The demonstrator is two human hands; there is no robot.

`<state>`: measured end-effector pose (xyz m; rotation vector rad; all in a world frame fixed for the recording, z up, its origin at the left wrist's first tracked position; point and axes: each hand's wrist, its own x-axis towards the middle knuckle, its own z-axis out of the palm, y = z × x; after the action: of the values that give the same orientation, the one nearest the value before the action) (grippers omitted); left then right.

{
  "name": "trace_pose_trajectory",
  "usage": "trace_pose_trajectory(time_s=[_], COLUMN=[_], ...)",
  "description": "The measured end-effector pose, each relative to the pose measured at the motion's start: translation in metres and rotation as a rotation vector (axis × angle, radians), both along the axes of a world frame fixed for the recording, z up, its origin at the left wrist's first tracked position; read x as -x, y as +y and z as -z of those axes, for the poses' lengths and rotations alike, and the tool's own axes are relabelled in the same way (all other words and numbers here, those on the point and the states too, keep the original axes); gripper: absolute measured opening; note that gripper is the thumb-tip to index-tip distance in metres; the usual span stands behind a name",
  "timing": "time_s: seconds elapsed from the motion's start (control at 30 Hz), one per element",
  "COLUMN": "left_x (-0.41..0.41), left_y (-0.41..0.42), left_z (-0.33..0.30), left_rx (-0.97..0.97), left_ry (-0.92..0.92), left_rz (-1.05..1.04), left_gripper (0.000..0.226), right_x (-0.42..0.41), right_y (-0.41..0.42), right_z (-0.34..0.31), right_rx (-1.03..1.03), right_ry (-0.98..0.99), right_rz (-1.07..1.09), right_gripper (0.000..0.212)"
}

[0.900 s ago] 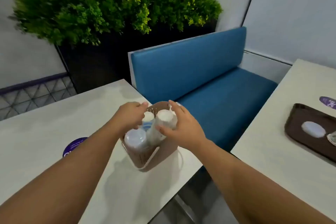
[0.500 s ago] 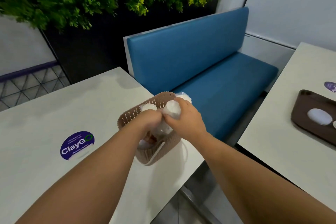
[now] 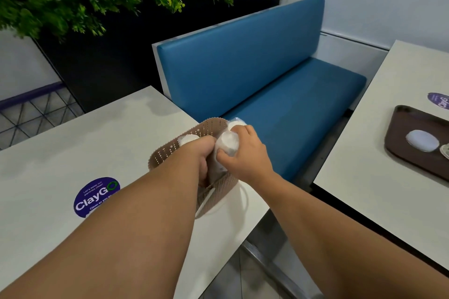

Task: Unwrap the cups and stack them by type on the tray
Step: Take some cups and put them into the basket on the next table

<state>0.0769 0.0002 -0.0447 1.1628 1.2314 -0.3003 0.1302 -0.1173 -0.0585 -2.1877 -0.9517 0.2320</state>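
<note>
A tan perforated basket stands at the near corner of the left table and holds several plastic-wrapped stacks of white cups. My right hand grips the top of one wrapped cup stack that leans out of the basket. My left hand reaches down into the basket beside that stack, fingers curled and hidden inside; what they hold cannot be seen. Another wrapped stack shows behind my left hand, and a third at the basket's far rim. A brown tray lies on the right table.
The tray carries a clear lid and part of another item at its right edge. A purple ClayGo sticker sits on the left table. A blue bench lies between the tables, with a planter behind.
The view has dropped and moved closer. My left hand went from the basket's rim down inside it, while my right hand kept hold of the leaning wrapped stack.
</note>
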Motion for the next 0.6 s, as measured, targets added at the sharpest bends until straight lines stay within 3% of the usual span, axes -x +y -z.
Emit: trace_pose_trajectory(time_s=[0.17, 0.6], left_x=[-0.002, -0.004], left_y=[-0.004, -0.002], left_z=[0.005, 0.013], left_rx=[0.027, 0.054], left_ry=[-0.04, -0.139], left_rz=[-0.086, -0.204], left_gripper=[0.022, 0.026], right_x=[-0.004, -0.01], right_y=[0.0, -0.001], right_z=[-0.001, -0.003], right_rx=[0.013, 0.029], right_ry=[0.013, 0.013], right_rz=[-0.021, -0.064], right_gripper=[0.056, 0.054])
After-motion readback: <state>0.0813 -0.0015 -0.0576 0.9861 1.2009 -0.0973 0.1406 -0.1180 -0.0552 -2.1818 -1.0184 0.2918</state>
